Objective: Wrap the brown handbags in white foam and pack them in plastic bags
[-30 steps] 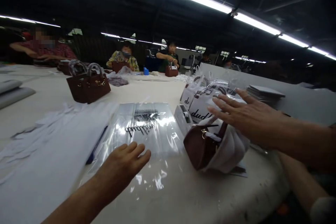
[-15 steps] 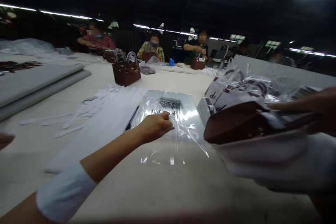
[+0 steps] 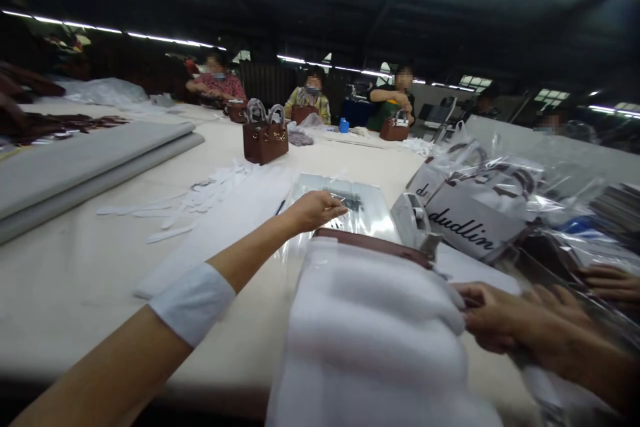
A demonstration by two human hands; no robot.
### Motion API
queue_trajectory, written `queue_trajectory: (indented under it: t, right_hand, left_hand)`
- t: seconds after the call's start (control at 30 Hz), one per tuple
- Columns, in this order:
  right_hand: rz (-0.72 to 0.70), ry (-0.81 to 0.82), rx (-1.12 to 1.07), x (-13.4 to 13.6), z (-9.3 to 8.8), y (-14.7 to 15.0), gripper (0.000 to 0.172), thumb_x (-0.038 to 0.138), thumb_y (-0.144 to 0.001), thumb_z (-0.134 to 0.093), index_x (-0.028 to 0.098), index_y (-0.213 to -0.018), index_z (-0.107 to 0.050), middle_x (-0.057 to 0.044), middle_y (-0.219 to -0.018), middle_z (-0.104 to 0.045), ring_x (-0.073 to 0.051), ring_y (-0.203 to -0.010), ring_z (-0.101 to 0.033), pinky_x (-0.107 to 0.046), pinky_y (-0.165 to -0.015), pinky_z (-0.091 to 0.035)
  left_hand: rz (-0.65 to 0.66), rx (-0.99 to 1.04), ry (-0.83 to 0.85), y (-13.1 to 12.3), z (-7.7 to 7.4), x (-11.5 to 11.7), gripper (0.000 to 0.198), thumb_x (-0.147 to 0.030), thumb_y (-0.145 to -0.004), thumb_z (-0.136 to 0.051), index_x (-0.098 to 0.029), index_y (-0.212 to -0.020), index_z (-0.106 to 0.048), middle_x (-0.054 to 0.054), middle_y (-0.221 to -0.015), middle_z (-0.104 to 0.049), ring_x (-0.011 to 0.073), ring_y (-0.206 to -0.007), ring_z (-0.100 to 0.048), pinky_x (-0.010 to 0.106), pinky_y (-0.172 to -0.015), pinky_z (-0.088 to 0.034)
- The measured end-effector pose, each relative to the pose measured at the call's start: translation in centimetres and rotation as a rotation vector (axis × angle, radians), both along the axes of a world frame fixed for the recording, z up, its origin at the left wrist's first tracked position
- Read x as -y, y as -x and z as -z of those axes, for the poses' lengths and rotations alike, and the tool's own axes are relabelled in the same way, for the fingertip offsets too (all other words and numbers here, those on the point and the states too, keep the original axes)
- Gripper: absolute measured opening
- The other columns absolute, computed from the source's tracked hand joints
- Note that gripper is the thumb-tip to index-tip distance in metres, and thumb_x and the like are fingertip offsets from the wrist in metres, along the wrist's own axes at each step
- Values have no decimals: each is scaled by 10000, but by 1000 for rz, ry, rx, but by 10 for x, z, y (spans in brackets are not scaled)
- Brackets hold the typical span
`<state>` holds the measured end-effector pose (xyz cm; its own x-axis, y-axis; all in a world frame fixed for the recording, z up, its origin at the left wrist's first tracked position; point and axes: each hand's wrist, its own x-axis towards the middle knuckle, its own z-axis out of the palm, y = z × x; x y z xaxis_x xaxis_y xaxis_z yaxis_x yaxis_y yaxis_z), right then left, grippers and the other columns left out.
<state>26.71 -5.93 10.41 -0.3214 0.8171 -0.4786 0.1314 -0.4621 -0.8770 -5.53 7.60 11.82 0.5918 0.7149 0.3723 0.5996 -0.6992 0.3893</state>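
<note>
My left hand (image 3: pixel 315 209), its arm in a pale cuff, is closed with fingertips pinched on the top clear plastic bag (image 3: pixel 367 205) of a flat stack with black print. My right hand (image 3: pixel 483 315) grips a brown handbag (image 3: pixel 375 245) at its near right side. The handbag lies tilted, its far edge over the near part of the plastic bags. A white sheet (image 3: pixel 370 327) covers most of the handbag and hangs toward me, blurred. What part of the handbag my right fingers hold is hidden.
Bagged handbags printed "dudlin" (image 3: pixel 463 227) stand at the right, beside a white tape dispenser (image 3: pixel 414 217). Another person's hand (image 3: pixel 613 283) is at the right edge. White strips (image 3: pixel 200 197) and grey rolls (image 3: pixel 100 163) lie left. A brown handbag (image 3: pixel 266 140) stands farther back; several co-workers sit beyond.
My right hand has brought the brown handbag and white sheet leftward, in front of the plastic bags. My left hand stays at the plastic. The view has shifted right.
</note>
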Motion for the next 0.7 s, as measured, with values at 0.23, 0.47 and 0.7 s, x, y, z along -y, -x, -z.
queue_trajectory:
  t: [0.23,0.47,0.7]
  right_hand:
    - [196,176,-269,12,67,17,220,219,-710,-718,161,-826,-541,60,-654,-486,40,-362,-144,-99,-348,-148]
    - [331,176,-410,27,97,23,241,220,-707,-730,150,-846,-545,89,-540,-405,35,-352,-119,-95,-337,-150]
    - [474,128,-464,30,111,12,253,237,-684,-747,159,-844,-567,54,-704,-529,57,-344,-150,-88,-330,-182]
  left_hand:
    - [75,-152,-108,8,-4,47,304,-401,-885,-386,-239,-943,-636,5,-812,-532,88,-643,-493,205,-576,-350]
    - [-1,-424,-380,-8,6,76,283,-306,-901,-321,-199,-820,-570,-3,-772,-504,58,-469,-384,207,-434,-239]
    - [143,-335,-615,4,23,97,262,-78,-835,-366,-143,-1051,-500,4,-736,-520,79,-476,-426,217,-415,-334]
